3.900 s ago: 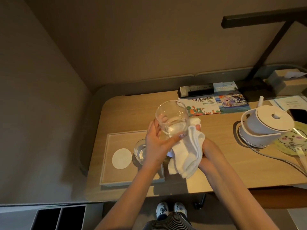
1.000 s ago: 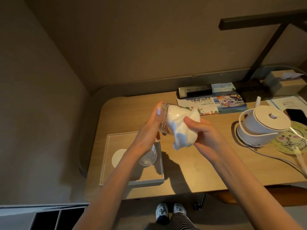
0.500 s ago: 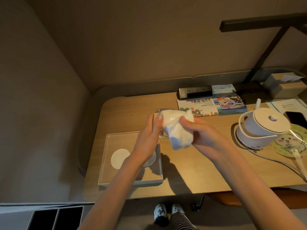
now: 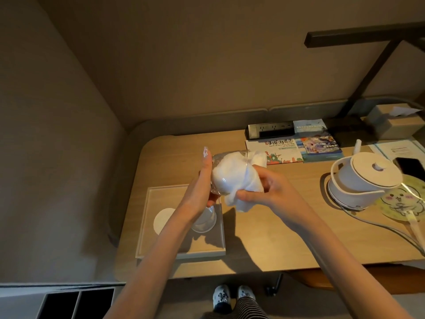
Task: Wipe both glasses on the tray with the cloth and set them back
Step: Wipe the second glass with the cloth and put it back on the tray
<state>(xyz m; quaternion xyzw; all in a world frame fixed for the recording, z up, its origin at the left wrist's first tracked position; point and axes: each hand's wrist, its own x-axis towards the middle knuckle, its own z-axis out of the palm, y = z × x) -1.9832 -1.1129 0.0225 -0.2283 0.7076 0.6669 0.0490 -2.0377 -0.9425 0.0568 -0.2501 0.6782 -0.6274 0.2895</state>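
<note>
Two clear glasses concern us: our left hand [image 4: 202, 183] grips the held glass [image 4: 220, 173] on its side above the wooden desk [image 4: 264, 226], while our right hand [image 4: 262, 189] pinches the soft white cloth [image 4: 232, 178] stuffed into its mouth. The other glass [image 4: 204, 221] stands on the shallow rectangular tray [image 4: 181, 254], right of a round white coaster [image 4: 162, 219].

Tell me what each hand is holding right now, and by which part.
The left hand holds a glass on its side, palm against its base end. The right hand grips the white cloth by its bunched outer part, the rest stuffed inside the glass.
</note>
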